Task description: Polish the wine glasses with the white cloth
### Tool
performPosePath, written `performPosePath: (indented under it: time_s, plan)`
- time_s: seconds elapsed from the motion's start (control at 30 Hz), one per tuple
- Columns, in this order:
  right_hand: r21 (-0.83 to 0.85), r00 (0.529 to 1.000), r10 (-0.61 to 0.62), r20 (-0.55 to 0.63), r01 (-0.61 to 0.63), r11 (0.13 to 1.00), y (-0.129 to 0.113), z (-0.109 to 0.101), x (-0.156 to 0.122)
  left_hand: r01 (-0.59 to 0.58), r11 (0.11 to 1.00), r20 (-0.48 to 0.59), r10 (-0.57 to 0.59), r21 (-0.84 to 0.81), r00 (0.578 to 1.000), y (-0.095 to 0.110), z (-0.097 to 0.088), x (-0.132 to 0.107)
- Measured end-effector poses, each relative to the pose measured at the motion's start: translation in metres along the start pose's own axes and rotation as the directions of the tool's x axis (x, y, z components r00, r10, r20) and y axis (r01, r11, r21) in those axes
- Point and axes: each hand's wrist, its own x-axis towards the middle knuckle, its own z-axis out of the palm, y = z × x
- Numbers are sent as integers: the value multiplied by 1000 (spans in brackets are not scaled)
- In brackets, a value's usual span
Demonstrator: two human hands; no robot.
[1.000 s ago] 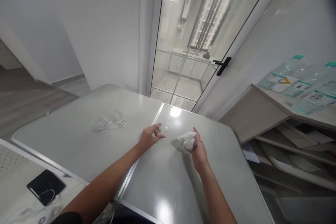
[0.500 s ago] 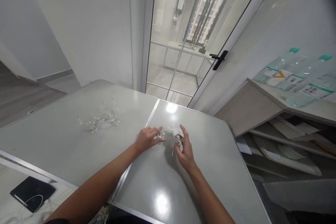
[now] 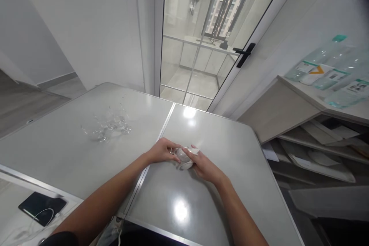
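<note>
My left hand point(image 3: 162, 150) is closed on a clear drinking glass point(image 3: 181, 155), gripping its left end above the table. On the other side, my right hand point(image 3: 205, 166) is closed on a white cloth point(image 3: 186, 165) and presses it round the glass, its fingers lying along the outside. The glass is tilted sideways between the two hands; part of it is hidden by fingers and cloth. Off to the left stand several clear glasses point(image 3: 111, 127), grouped close together on the table, their outlines hard to separate.
The grey table point(image 3: 230, 142) has a metal seam down its middle. Several plastic bottles point(image 3: 325, 73) stand on a shelf unit point(image 3: 291, 103) at the right. A dark tablet-like device point(image 3: 42, 207) with a white cable lies at the lower left. A glass door point(image 3: 190, 54) is beyond the table.
My right hand has shifted left and the cloth now covers more of the glass, where before it was at the right end. The view has tilted slightly down.
</note>
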Motion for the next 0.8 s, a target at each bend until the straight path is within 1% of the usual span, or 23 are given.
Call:
performPosePath:
  time_s: [0.03, 0.07, 0.1, 0.13, 0.17, 0.2, 0.23, 0.27, 0.3, 0.33, 0.4, 0.47, 0.53, 0.6, 0.67, 0.7, 0.73, 0.77, 0.8]
  plan:
    - [-22, 997, -26, -70, 25, 999, 1, 3, 1, -8, 1000, -30, 8, 11, 1000, -1, 1, 0]
    - [-2, 985, -20, -173, 20, 1000, 0, 7, 3, -37, 998, -80, 41, 55, 996, -1, 3, 0]
    - [70, 960, 27, -278, -8, 998, -1, 11, 5, -80, 989, -138, 98, 128, 986, -2, 5, 0]
    - [186, 925, 112, -362, -46, 982, -4, 14, 7, -127, 967, -183, 169, 222, 968, -2, 7, 1]
    - [320, 887, 216, -407, -83, 944, -7, 18, 9, -174, 932, -201, 246, 319, 948, -3, 8, 1]
    - [439, 864, 305, -401, -110, 892, -10, 21, 11, -216, 888, -193, 315, 406, 929, -2, 9, 1]
    - [514, 855, 357, -376, -128, 848, -13, 23, 12, -250, 846, -170, 365, 472, 915, -2, 9, 2]
    - [537, 859, 373, -352, -142, 832, -15, 24, 12, -275, 812, -141, 396, 515, 907, -1, 8, 2]
    - [512, 868, 365, -336, -157, 845, -15, 24, 12, -292, 791, -113, 411, 538, 905, 0, 7, 2]
    - [447, 883, 337, -327, -169, 879, -15, 23, 11, -301, 781, -91, 413, 547, 906, 0, 6, 2]
    - [248, 922, 247, -298, -175, 953, -11, 21, 8, -304, 795, -62, 391, 525, 918, 1, 6, 1]
    - [66, 953, 144, -267, -132, 989, -6, 19, 6, -283, 852, -70, 347, 440, 935, 0, 8, 0]
    - [-33, 955, 56, -292, -69, 997, 0, 20, 5, -221, 933, -118, 263, 285, 957, 0, 11, -2]
    - [-70, 936, -8, -352, -17, 997, 5, 23, 4, -124, 988, -165, 137, 89, 977, 0, 13, -2]
    - [-94, 914, -51, -402, 14, 995, 9, 27, 4, -32, 997, -165, 20, -72, 986, 1, 15, -1]
    - [-103, 910, -68, -408, 29, 994, 9, 28, 4, -3, 994, -160, -16, -113, 987, 2, 15, -1]
    - [-94, 913, -66, -403, 30, 995, 9, 29, 4, 6, 993, -157, -24, -117, 987, 2, 14, 0]
    - [-55, 918, -35, -394, 14, 998, 8, 29, 4, -14, 997, -161, 1, -80, 987, 2, 14, 0]
    - [22, 924, 25, -382, -18, 1000, 5, 29, 4, -58, 998, -172, 57, -3, 983, 2, 13, 0]
